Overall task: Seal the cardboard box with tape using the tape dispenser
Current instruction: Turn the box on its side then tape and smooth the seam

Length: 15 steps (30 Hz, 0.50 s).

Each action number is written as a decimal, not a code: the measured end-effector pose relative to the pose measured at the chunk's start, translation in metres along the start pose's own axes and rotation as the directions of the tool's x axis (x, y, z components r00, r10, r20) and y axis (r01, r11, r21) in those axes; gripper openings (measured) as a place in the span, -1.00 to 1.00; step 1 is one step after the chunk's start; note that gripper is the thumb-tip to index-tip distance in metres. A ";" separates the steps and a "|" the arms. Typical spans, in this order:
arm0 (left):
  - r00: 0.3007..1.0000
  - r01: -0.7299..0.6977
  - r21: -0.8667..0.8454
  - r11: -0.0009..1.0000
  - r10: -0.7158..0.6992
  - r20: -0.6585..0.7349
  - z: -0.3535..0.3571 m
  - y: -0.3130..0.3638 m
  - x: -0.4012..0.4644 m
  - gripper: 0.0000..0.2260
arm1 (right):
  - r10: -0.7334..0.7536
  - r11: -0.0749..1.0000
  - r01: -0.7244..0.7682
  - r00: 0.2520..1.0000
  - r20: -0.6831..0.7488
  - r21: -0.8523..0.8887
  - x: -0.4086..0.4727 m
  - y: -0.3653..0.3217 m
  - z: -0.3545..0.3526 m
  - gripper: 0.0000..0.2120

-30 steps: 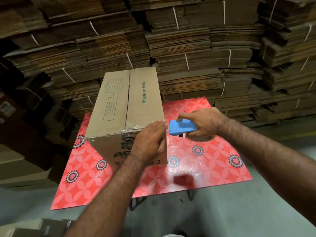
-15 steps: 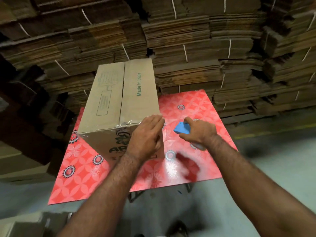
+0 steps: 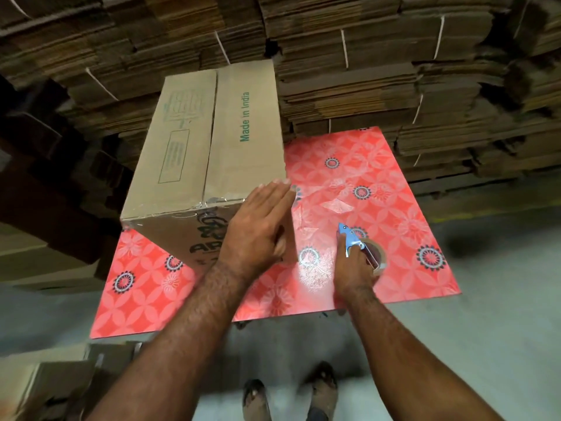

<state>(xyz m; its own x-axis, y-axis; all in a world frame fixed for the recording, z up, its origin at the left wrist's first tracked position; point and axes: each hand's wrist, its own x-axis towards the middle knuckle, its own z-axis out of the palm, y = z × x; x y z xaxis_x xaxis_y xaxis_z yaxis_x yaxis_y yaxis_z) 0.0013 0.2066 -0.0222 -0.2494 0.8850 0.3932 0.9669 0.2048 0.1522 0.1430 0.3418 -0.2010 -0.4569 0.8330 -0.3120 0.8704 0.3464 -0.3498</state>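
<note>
Head view. The cardboard box [image 3: 209,153] stands on the left part of the red patterned table top [image 3: 379,183], flaps closed, with clear tape glinting along the near top edge. The left hand [image 3: 258,229] lies flat against the near right corner of the box, fingers straight and pressing the board (thumb hidden behind the corner). The right hand [image 3: 353,268] grips the tape dispenser [image 3: 361,250], fingers curled round its body, holding it low over the table, just right of the box and apart from it.

Step in hand, as judged: smoothing down the tape end at the corner, with the dispenser carried aside. The next move likely calls for either setting the dispenser down or bringing its blade end back to the box for another strip.

Materials: the box is matte brown corrugated board with green print; the table top is glossy and reflective; the dispenser is blue, with a brown tape roll. Bundled flat cartons [image 3: 349,71] are stacked behind.
</note>
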 end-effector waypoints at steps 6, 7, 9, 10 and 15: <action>0.999 -0.030 0.098 0.995 0.027 0.027 -0.003 0.002 0.000 -0.46 | -0.038 0.976 0.057 0.995 0.093 -0.209 0.001 -0.006 -0.011 -0.20; 0.999 -0.028 0.112 0.993 0.025 0.034 -0.003 0.004 0.001 -0.47 | -0.039 0.976 0.056 0.996 0.086 -0.211 0.002 -0.009 -0.020 -0.24; 0.999 -0.018 0.104 0.994 0.014 0.043 -0.004 0.005 0.002 -0.48 | -0.050 0.979 0.059 0.998 0.048 -0.194 0.000 -0.017 -0.040 -0.41; 0.999 -0.010 0.070 0.997 0.006 0.049 -0.006 0.004 0.002 -0.47 | -0.069 0.990 0.067 0.998 -0.011 -0.122 0.000 -0.023 -0.052 -0.48; 0.995 0.070 -0.158 0.985 -0.058 0.081 -0.027 -0.013 -0.001 -0.38 | -0.128 0.771 0.432 0.825 -0.551 0.468 -0.045 -0.085 -0.125 -0.59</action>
<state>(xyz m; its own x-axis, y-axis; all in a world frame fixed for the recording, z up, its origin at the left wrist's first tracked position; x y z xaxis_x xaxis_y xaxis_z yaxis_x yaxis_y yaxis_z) -0.0124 0.1915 0.0000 -0.2995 0.9026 0.3093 0.9265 0.1978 0.3202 0.1127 0.3290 -0.0468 -0.3870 0.8805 0.2737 0.3884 0.4249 -0.8177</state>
